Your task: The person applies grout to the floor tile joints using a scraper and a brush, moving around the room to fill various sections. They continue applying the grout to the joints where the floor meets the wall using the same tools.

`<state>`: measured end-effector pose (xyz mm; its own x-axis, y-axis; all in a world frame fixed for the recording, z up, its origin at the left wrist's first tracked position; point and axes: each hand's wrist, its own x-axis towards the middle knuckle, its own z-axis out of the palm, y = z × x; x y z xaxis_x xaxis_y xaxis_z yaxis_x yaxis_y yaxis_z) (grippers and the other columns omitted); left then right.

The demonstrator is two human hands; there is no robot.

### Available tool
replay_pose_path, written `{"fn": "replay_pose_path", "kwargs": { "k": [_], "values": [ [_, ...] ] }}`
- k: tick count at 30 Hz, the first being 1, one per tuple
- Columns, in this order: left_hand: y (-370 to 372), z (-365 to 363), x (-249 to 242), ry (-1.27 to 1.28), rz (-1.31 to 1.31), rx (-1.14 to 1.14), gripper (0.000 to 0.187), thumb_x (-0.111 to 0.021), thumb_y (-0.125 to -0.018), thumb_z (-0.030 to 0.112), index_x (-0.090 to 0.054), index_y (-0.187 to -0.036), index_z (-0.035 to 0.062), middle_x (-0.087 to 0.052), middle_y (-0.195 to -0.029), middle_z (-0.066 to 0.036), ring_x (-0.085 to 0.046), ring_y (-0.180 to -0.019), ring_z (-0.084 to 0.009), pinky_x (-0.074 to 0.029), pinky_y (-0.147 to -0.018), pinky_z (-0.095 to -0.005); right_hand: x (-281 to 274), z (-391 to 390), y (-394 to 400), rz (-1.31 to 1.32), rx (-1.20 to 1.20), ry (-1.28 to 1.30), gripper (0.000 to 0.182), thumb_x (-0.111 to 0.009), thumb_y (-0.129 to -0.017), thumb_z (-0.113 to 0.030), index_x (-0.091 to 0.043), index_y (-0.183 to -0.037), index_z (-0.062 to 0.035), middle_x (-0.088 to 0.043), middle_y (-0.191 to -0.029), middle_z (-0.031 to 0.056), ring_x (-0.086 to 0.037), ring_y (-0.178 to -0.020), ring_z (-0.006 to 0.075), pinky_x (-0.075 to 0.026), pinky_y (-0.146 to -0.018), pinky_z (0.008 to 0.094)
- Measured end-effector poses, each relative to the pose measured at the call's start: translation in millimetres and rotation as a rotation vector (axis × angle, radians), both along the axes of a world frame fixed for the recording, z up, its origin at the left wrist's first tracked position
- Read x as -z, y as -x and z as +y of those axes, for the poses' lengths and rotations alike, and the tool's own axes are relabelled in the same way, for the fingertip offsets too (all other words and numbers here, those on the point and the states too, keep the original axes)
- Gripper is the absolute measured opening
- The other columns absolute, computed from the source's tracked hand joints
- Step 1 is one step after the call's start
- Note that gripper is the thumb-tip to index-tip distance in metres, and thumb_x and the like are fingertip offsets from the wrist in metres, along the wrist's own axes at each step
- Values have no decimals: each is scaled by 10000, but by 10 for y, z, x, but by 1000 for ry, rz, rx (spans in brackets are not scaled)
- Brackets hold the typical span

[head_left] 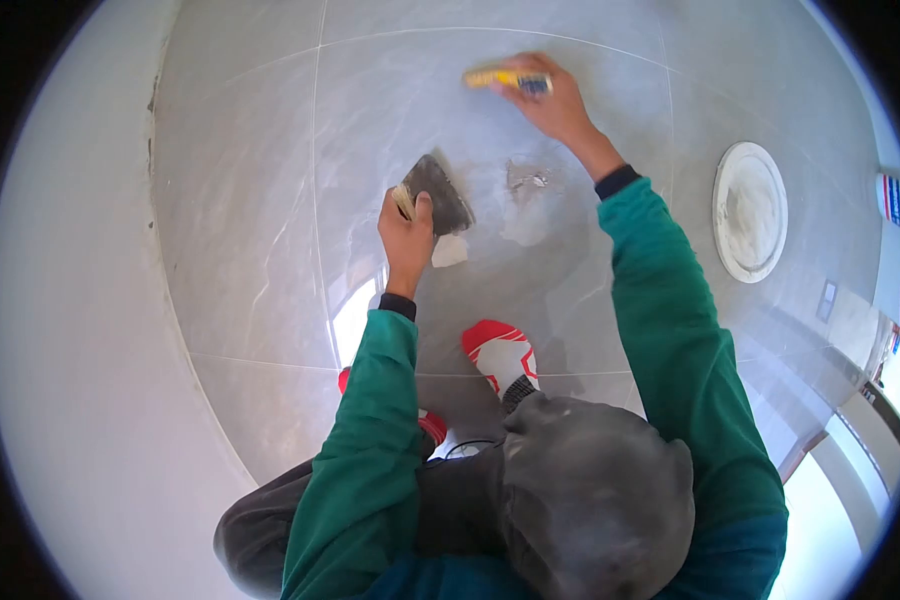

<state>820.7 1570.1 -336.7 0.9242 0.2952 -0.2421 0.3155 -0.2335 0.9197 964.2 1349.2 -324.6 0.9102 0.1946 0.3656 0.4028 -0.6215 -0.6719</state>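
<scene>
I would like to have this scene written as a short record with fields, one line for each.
Left hand: grips a broad-bladed scraper
Right hand: holds a yellow tool, blurred, exact type unclear
Floor: gray, with thin pale joint lines
Damaged-looking patch: on the floor, between scraper and right forearm
White round item: on the floor, far right
Footwear: red-and-white sock

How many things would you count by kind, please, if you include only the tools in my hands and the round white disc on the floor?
Broad-bladed scraper, in the left hand: 1
Yellow and dark tool, in the right hand: 1
Round white disc: 1
Total: 3
</scene>
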Motion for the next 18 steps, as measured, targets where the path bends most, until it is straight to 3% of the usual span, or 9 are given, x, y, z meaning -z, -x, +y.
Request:
{"fn": "replay_pose_path", "kwargs": {
  "k": [2,3,4,5,8,11,14,18],
  "values": [
    [-102,55,-12,-210,-77,37,200,-596,-762,153,-523,-829,-22,-572,-674,-120,-544,-594,-226,-437,-585,-337,178,-114,345,54,-340,-225,350,-645,-771,-323,-585,-1015,-80,-560,-988,116,-574,-859,300,-468,-761,355],
    [-158,86,34,-206,-79,26,200,-596,-762,153,-523,-829,-22,-572,-674,-120,-544,-594,-226,-437,-585,-337,166,-197,547,90,-333,-9,351,-645,-770,-302,-577,-1039,-87,-558,-994,111,-576,-852,299,-473,-757,353],
    [-214,126,99,-256,-111,40,226,-611,-749,170,-528,-850,-14,-590,-709,-154,-570,-641,-287,-449,-612,-362,125,-278,723,124,-324,207,356,-645,-770,-282,-569,-1063,-94,-556,-1000,106,-577,-845,298,-478,-752,352],
    [-246,139,157,-306,-139,56,255,-627,-736,188,-532,-870,-7,-607,-743,-189,-596,-689,-348,-461,-640,-387,45,-359,831,127,-332,214,356,-645,-770,-282,-569,-1063,-94,-556,-1000,106,-577,-845,298,-478,-752,352],
    [-329,-259,112,-311,-115,165,303,-633,-719,219,-529,-918,15,-612,-791,-215,-582,-778,-411,-464,-677,-432,-257,-542,898,157,-359,267,387,-647,-772,-277,-554,-1102,-99,-570,-1003,109,-581,-829,290,-487,-724,337],
    [-399,-666,102,-319,-18,311,358,-615,-720,261,-510,-985,45,-604,-804,-229,-573,-789,-421,-455,-693,-472,-488,-669,768,-5,-186,97,345,-675,-749,-201,-579,-1057,-78,-582,-1041,121,-565,-911,250,-490,-711,285],
    [-471,-896,75,-296,10,381,354,-606,-726,263,-503,-993,54,-600,-805,-235,-568,-788,-425,-449,-695,-483,-537,-789,593,-34,-37,556,397,-642,-769,-241,-559,-1131,-100,-580,-1067,126,-565,-910,261,-474,-746,313],
    [-390,-711,83,-252,-100,358,306,-586,-749,240,-516,-964,34,-604,-792,-219,-578,-774,-406,-452,-674,-461,-235,-734,850,58,-141,501,430,-636,-754,-238,-547,-1151,-98,-567,-1091,131,-548,-942,306,-461,-780,341]
  ]
}}
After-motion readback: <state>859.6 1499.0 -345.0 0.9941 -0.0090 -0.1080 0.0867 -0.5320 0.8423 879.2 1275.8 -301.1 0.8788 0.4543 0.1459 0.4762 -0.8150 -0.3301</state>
